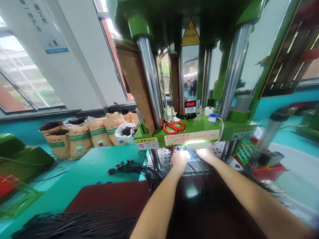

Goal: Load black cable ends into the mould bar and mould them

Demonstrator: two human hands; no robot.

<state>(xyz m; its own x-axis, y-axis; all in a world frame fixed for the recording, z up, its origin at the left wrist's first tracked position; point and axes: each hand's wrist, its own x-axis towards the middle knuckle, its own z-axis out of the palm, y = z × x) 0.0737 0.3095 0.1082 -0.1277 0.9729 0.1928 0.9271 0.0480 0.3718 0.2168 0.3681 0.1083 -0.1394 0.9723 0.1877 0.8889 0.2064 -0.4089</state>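
Observation:
Both my hands reach under the green press's crossbeam [196, 127], beside a bright white lamp [198, 145]. My left hand [179, 160] is at the left part of the lit metal mould area, its fingers hidden in glare and under the beam. To its right, my right hand [206, 155] is near the lamp's right end, its fingertips washed out by light. Thin black cables [197, 172] run from between the hands toward me over a dark board [190, 202]. What either hand holds cannot be made out.
Red-handled scissors [173, 126] and a blue-white tape roll [212, 118] lie on the crossbeam. Black cables with plugs [127, 167] lie on the green table [99, 162] at left. More cables [82, 225] are at the lower left. A button panel [245, 151] is at right.

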